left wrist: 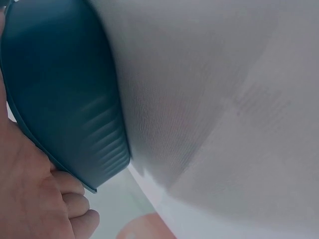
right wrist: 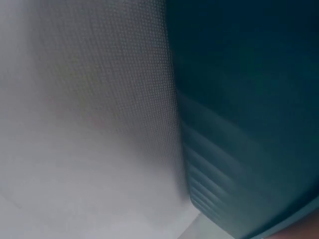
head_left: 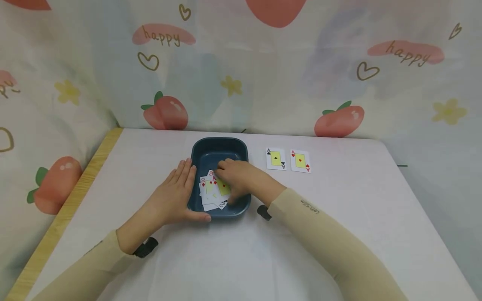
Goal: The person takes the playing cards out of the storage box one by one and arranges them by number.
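Observation:
A dark blue rectangular tray [head_left: 219, 144] holds a loose pile of playing cards [head_left: 208, 196] in its near left part. My left hand [head_left: 171, 198] rests along the tray's left rim, its fingers straight and its thumb on the near edge. In the left wrist view that hand [left wrist: 32, 194] lies against the blue tray wall [left wrist: 65, 84]. Inside the tray, my right hand [head_left: 239, 177] pinches the ace of diamonds [head_left: 224, 188] on top of the pile, with curled fingers at its far side and the thumb at its near side. The right wrist view shows mostly the tray's outer wall [right wrist: 239, 124].
To the right of the tray, an ace of clubs [head_left: 276, 159] and an ace of hearts [head_left: 300, 161] lie face up side by side. A white cloth [head_left: 241, 259] covers the table, with a wooden edge [head_left: 71, 205] at left. A printed curtain [head_left: 263, 75] hangs behind.

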Available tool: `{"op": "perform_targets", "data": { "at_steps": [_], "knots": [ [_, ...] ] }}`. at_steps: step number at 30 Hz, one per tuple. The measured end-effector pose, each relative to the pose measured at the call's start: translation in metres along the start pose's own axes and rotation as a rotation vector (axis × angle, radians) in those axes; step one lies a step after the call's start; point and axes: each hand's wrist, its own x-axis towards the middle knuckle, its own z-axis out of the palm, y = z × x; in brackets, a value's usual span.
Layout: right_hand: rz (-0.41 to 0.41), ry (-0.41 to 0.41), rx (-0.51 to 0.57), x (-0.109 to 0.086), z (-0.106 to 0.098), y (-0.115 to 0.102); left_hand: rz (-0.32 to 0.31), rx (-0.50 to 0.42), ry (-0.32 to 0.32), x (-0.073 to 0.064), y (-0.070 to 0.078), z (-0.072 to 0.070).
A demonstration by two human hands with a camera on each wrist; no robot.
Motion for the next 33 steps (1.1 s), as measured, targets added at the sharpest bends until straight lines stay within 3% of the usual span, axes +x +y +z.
{"op": "perform_targets", "data": {
  "at_steps": [18, 33],
  "knots": [
    [0.007, -0.006, 0.009, 0.003, 0.001, -0.001, 0.007, -0.006, -0.006, -0.001, 0.000, 0.000],
    [0.011, 0.117, 0.115, -0.013, -0.021, 0.008, 0.008, -0.002, 0.001, 0.000, -0.002, 0.001]
  ]
}}
